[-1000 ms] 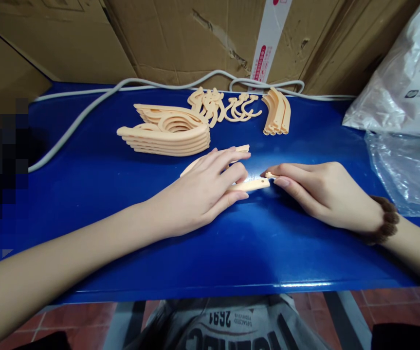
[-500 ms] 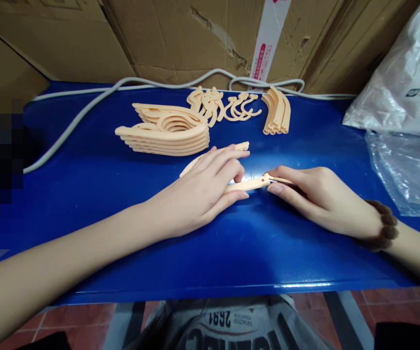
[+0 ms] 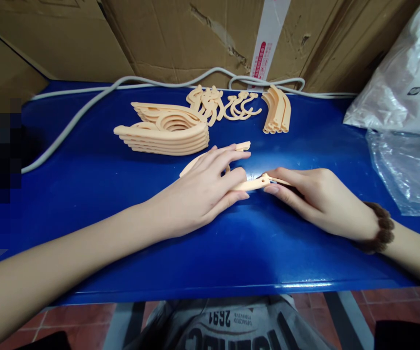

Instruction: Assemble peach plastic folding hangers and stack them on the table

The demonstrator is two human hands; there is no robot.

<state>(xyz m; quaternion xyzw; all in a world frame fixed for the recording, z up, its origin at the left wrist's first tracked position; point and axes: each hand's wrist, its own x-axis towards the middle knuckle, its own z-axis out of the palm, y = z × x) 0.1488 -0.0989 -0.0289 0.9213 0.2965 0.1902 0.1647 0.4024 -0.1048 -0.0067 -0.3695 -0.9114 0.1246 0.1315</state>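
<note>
Lay the left hand (image 3: 202,189) over the curved piece (image 3: 255,184), as here: thumb along the near edge, fingers across the top, the grip closed and the piece resting on the table (image 3: 195,267). Pinch the thin piece (image 3: 280,180) between thumb and forefinger of the right hand (image 3: 312,199); this grip is also closed. The thin piece meets the right-hand end of the curved piece, beside a small hole; whether it is seated cannot be told. For good control, press the curved piece down evenly, grip the thin piece close to the joint and align both before applying force; sideways pressure could bend the slender part.

The surface is blue and glossy, so loose parts may slide. Far side, left to right: a stack of matching pieces (image 3: 166,141), wavy pieces (image 3: 206,102), hooks (image 3: 241,107) and bent tubes (image 3: 277,112). Behind them run a white cable (image 3: 85,114) and cardboard boxes (image 3: 180,48). A plastic bag (image 3: 395,73) lies far right; red floor tiles (image 3: 74,330) show below the near edge.
</note>
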